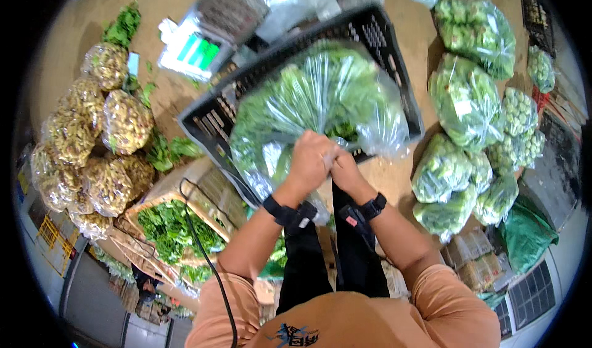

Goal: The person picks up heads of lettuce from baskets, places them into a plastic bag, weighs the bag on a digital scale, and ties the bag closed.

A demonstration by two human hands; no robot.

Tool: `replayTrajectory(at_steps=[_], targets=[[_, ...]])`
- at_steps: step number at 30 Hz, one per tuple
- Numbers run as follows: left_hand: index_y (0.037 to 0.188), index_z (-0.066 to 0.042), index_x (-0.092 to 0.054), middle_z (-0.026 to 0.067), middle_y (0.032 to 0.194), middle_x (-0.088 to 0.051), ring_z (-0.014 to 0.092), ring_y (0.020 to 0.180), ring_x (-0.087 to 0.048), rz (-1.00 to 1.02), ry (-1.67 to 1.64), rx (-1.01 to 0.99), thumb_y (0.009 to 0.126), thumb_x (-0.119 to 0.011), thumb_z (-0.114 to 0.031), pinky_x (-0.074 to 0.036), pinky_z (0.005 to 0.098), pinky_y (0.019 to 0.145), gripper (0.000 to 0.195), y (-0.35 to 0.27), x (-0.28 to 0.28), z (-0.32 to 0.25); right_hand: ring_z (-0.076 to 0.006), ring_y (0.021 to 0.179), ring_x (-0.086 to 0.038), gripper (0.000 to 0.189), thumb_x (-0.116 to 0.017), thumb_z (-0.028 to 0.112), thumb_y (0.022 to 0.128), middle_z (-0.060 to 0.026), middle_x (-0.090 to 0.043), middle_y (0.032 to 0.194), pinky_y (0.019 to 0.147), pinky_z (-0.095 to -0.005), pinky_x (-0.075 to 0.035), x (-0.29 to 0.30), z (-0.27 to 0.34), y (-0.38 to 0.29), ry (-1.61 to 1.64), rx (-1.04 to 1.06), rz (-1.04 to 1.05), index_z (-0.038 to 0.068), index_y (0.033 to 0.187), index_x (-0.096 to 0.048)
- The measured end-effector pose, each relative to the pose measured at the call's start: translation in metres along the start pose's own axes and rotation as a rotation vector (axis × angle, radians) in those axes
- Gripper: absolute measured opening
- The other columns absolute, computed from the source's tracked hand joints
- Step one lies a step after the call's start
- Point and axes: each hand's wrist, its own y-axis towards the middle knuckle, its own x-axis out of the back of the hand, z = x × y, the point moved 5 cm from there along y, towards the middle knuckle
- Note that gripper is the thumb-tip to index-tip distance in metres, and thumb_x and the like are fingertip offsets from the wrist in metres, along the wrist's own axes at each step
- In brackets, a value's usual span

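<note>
A large clear plastic bag (291, 93) full of leafy green vegetables rests in a black plastic crate (210, 128) in front of me. Its plastic is drawn into folds that meet at my hands. My left hand (309, 160) is closed around the gathered plastic. Right beside it, touching it, my right hand (346, 168) also grips the bag's neck. The fingers of both hands are partly hidden, and slight blur hides how the plastic runs between them.
Bags of knobbly yellow-brown produce (74, 135) are piled at left. Several bags of green vegetables (465, 102) lie at right. An open box of leafy greens (178, 230) stands near my left arm, a black cable (199, 241) crossing it. Behind the crate sits a digital scale (196, 54).
</note>
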Motion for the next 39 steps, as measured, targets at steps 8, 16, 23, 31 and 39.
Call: replayTrajectory(at_steps=[8, 16, 23, 31, 39], targets=[[0.094, -0.004, -0.057, 0.0102, 0.098, -0.058, 0.031, 0.095, -0.049, 0.123, 0.018, 0.056, 0.081, -0.055, -0.020, -0.037, 0.0370, 0.086, 0.021, -0.004, -0.013, 0.032, -0.0143, 0.058, -0.043, 0.033, -0.039, 0.028, 0.095, -0.0057, -0.047, 0.062, 0.054, -0.0309, -0.037, 0.015, 0.008, 0.001, 0.112, -0.155, -0.240, 0.002, 0.082, -0.057], [0.083, -0.002, -0.060, 0.0131, 0.090, -0.060, 0.032, 0.092, -0.050, 0.048, 0.008, 0.195, 0.081, -0.050, -0.015, -0.040, 0.0408, 0.082, 0.017, 0.001, -0.024, 0.051, -0.0163, 0.080, -0.057, 0.038, -0.032, 0.025, 0.098, -0.0074, -0.063, 0.084, 0.072, -0.0259, -0.042, 0.028, 0.055, 0.013, 0.240, 0.013, -0.369, 0.002, 0.116, -0.055], [0.094, -0.004, -0.060, 0.0166, 0.098, -0.058, 0.036, 0.094, -0.049, 0.048, 0.067, 0.129, 0.076, -0.052, -0.015, -0.040, 0.0435, 0.084, 0.022, -0.002, -0.033, 0.055, -0.0282, 0.102, -0.051, 0.029, -0.050, 0.029, 0.087, -0.0149, -0.059, 0.098, 0.085, -0.0424, -0.036, 0.012, 0.090, 0.037, -0.620, 0.366, 0.025, 0.005, 0.102, -0.058], [0.083, -0.005, -0.066, 0.0093, 0.083, -0.060, 0.028, 0.082, -0.050, -0.017, -0.184, 0.229, 0.079, -0.059, -0.019, -0.037, 0.0375, 0.082, 0.015, -0.008, -0.015, 0.057, -0.0371, 0.077, -0.056, 0.023, -0.052, 0.027, 0.087, -0.0197, -0.058, 0.079, 0.064, -0.0441, -0.044, 0.023, 0.014, 0.003, -0.504, -0.074, -0.052, 0.005, 0.093, -0.057], [0.083, -0.007, -0.057, 0.0077, 0.076, -0.051, 0.028, 0.076, -0.053, -0.035, 0.262, -0.121, 0.072, -0.058, -0.011, -0.045, 0.0374, 0.064, 0.012, -0.001, -0.005, 0.037, -0.0278, 0.089, -0.060, 0.031, -0.044, 0.011, 0.087, -0.0148, -0.060, 0.100, 0.078, -0.0363, -0.046, 0.029, 0.008, 0.018, -0.169, 0.146, -0.065, 0.004, 0.116, -0.053]])
